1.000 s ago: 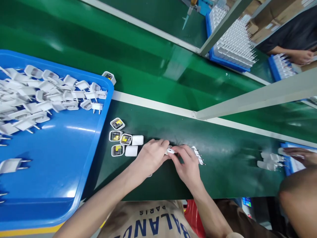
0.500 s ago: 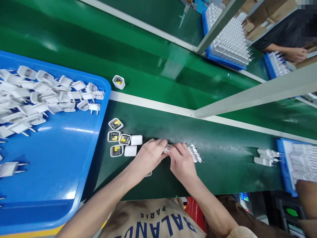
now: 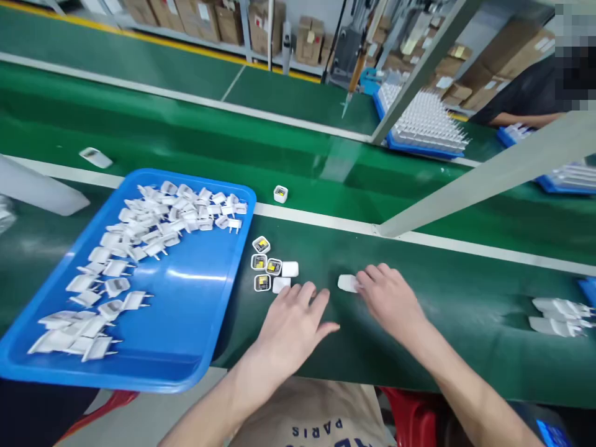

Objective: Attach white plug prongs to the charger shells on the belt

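Note:
My left hand (image 3: 293,323) lies over the dark green mat with its fingers spread and nothing in it, just right of a small cluster of white charger housings (image 3: 272,268), some showing yellow parts inside. My right hand (image 3: 388,297) rests palm down on the mat, its fingertips touching a white charger piece (image 3: 347,283); whether it grips the piece is unclear. A blue tray (image 3: 200,323) holding several white plug caps (image 3: 153,236) sits to my left.
One lone charger housing (image 3: 280,194) sits on the green conveyor belt (image 3: 186,143). Assembled white plugs (image 3: 556,315) lie at the right. A grey frame bar (image 3: 488,180) crosses overhead. Another person's arm (image 3: 516,118) works at trays of plugs (image 3: 426,124) behind.
My hands have separated; they were pinching a white piece together, and now the left is open and the right rests by a white piece. The view has tilted up. The lone housing moved right along the belt.

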A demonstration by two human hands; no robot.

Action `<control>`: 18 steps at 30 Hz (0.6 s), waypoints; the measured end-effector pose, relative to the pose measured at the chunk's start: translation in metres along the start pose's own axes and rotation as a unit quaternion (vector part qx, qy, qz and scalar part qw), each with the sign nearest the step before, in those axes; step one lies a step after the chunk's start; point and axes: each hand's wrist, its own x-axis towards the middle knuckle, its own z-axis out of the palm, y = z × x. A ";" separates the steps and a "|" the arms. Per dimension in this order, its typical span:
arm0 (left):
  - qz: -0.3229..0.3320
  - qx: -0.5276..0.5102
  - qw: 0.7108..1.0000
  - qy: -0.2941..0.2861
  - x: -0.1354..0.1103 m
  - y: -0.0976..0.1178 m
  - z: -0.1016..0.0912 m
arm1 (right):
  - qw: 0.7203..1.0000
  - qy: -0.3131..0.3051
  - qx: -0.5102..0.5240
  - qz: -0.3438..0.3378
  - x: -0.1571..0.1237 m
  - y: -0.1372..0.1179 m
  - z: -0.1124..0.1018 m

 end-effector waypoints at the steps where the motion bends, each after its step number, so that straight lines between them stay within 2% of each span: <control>1: -0.007 0.018 1.000 0.003 -0.011 0.000 0.004 | 1.000 -0.012 -0.018 -0.008 -0.001 0.007 -0.009; 3: -0.026 0.043 0.999 0.009 -0.027 0.000 0.020 | 0.999 -0.025 -0.032 -0.020 0.007 0.017 -0.028; 5: -0.046 0.050 0.997 0.030 -0.036 0.001 0.039 | 0.999 -0.032 -0.008 -0.025 0.035 0.017 -0.043; 7: -0.065 0.047 0.995 0.063 -0.040 0.002 0.054 | 0.998 -0.045 0.044 -0.007 0.082 0.009 -0.048; 9: -0.083 0.041 0.991 0.096 -0.043 0.004 0.062 | 0.993 -0.065 0.090 0.034 0.140 -0.002 -0.044; 11: -0.098 0.035 0.988 0.118 -0.047 0.006 0.065 | 0.992 -0.059 0.098 0.049 0.196 -0.011 -0.035; 13: -0.106 0.024 0.986 0.129 -0.051 0.006 0.064 | 0.993 -0.056 0.102 0.034 0.240 -0.017 -0.028; 15: -0.109 0.016 0.985 0.135 -0.054 0.004 0.063 | 0.992 -0.058 0.112 0.003 0.262 -0.017 -0.025; 16: -0.107 0.015 0.985 0.137 -0.056 0.001 0.063 | 0.991 -0.054 0.119 -0.015 0.265 -0.014 -0.024; 18: -0.100 0.028 0.985 0.141 -0.058 -0.004 0.067 | 0.989 -0.035 0.134 -0.055 0.254 -0.002 -0.019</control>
